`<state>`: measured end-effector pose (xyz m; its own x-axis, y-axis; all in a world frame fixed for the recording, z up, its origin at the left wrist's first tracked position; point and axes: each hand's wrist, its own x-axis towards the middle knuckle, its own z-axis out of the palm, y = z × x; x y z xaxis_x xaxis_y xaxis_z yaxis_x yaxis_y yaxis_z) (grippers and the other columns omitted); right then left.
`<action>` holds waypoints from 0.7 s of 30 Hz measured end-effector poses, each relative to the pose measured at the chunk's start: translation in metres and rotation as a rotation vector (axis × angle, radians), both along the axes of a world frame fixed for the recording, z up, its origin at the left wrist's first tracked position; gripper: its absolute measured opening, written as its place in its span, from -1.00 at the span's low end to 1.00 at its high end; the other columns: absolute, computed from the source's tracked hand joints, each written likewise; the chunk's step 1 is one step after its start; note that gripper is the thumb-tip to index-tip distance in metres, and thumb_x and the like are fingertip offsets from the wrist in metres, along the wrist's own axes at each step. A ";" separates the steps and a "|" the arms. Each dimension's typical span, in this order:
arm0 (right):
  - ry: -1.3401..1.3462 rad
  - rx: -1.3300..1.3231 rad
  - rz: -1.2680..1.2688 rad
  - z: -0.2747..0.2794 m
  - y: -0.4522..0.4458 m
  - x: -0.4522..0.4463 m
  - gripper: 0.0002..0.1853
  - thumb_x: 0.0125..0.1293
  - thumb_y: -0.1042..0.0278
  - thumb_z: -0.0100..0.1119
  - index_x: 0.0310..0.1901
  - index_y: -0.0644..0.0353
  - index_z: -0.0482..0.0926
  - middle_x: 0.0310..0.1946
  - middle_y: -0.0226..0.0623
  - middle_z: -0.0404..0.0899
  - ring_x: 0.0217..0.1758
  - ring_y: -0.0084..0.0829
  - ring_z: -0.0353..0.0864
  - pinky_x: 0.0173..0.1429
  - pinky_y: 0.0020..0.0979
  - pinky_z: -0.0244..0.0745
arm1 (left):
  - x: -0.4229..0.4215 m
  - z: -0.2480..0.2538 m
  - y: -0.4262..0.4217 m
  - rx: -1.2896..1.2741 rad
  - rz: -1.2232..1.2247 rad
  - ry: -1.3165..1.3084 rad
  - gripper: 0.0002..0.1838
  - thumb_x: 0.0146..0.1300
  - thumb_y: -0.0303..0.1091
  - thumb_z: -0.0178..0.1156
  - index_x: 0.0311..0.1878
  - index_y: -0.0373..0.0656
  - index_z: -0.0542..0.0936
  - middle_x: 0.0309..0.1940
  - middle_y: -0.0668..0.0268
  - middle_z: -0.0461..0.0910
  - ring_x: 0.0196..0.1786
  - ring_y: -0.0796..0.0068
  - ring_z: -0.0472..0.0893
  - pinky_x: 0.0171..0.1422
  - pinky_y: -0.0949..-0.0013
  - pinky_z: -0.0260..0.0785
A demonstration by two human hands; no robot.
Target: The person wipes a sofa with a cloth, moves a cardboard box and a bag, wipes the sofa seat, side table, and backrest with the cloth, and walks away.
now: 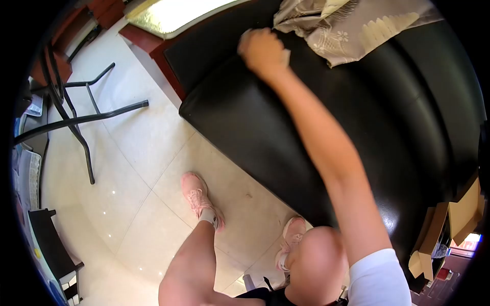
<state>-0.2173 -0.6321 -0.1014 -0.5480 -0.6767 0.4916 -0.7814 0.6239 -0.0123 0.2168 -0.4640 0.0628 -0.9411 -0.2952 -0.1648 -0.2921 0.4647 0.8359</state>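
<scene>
My right hand (263, 52) reaches far forward over the black leather sofa (255, 122), at the end of a stretched arm with a white sleeve. Its fingers are curled closed and slightly blurred. A small pale edge of cloth (287, 57) shows beside the wrist, and most of it is hidden under the hand. Just to the right of the hand lies a crumpled grey-beige patterned fabric (352, 35) with leaf and flower motifs. My left hand is outside the view.
A lit, wood-framed panel (176, 15) adjoins the sofa's far end. Black metal legs (84, 120) stand on the tiled floor (138, 204) at left. An open cardboard box (434, 234) sits at lower right. My pink shoes (193, 191) are beside the sofa.
</scene>
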 end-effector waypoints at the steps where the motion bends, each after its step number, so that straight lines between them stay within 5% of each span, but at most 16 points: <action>1: 0.116 -0.031 0.045 -0.013 -0.005 0.021 -0.73 0.18 0.25 0.14 -0.17 0.25 0.60 -0.24 -0.03 0.57 -0.20 -0.09 0.64 -0.22 -0.12 0.59 | -0.003 0.002 0.001 -0.014 -0.009 0.010 -0.69 0.12 -0.36 0.22 -0.06 -0.24 0.58 -0.27 0.12 0.60 -0.27 0.11 0.56 -0.17 0.17 0.35; 6: -0.049 0.085 0.641 0.010 0.043 0.118 -0.81 0.14 0.28 0.17 -0.24 0.15 0.56 -0.30 -0.09 0.52 -0.27 -0.17 0.58 -0.27 -0.17 0.55 | -0.014 0.002 0.028 -0.089 -0.060 -0.018 -0.66 0.15 -0.36 0.21 0.01 -0.23 0.56 -0.22 0.15 0.59 -0.21 0.12 0.57 -0.10 0.17 0.37; 9: -0.006 -0.187 0.913 -0.016 0.056 0.135 -0.81 0.17 0.20 0.12 -0.22 0.03 0.59 -0.27 -0.19 0.53 -0.28 -0.20 0.57 -0.25 -0.22 0.56 | -0.011 -0.003 0.045 -0.121 -0.109 -0.050 -0.64 0.16 -0.36 0.20 0.04 -0.20 0.55 -0.20 0.17 0.59 -0.16 0.15 0.57 -0.06 0.20 0.38; 11: -0.007 -0.103 0.849 -0.006 0.057 0.121 -0.80 0.18 0.17 0.09 -0.22 0.00 0.61 -0.28 -0.21 0.55 -0.28 -0.19 0.59 -0.24 -0.16 0.57 | -0.005 -0.006 0.052 -0.141 -0.091 -0.071 -0.62 0.17 -0.35 0.20 0.07 -0.18 0.54 -0.17 0.19 0.59 -0.14 0.16 0.57 -0.04 0.21 0.37; 14: -0.048 0.073 0.380 0.008 0.039 0.059 -0.73 0.26 0.14 -0.02 -0.29 0.05 0.66 -0.31 -0.06 0.63 -0.30 -0.03 0.63 -0.23 -0.07 0.59 | 0.006 -0.010 0.054 -0.109 -0.072 -0.069 -0.63 0.17 -0.35 0.19 0.07 -0.19 0.54 -0.19 0.18 0.60 -0.16 0.15 0.57 -0.06 0.20 0.38; 17: 0.005 -0.148 0.046 -0.023 0.024 -0.018 -0.56 0.29 -0.11 0.09 0.04 0.01 0.58 -0.05 -0.11 0.56 -0.02 -0.02 0.55 0.01 -0.05 0.50 | 0.018 -0.014 0.047 -0.062 -0.013 -0.067 -0.63 0.18 -0.34 0.19 0.06 -0.20 0.55 -0.21 0.16 0.60 -0.19 0.13 0.58 -0.08 0.18 0.39; 21: -0.152 -0.083 -0.124 -0.014 -0.006 0.038 -0.67 0.34 0.14 0.01 0.00 0.12 0.59 -0.03 -0.12 0.51 0.03 -0.12 0.51 0.05 -0.11 0.42 | 0.029 -0.016 0.035 -0.106 0.055 -0.061 -0.63 0.18 -0.34 0.19 0.06 -0.21 0.54 -0.22 0.13 0.61 -0.20 0.11 0.58 -0.09 0.18 0.40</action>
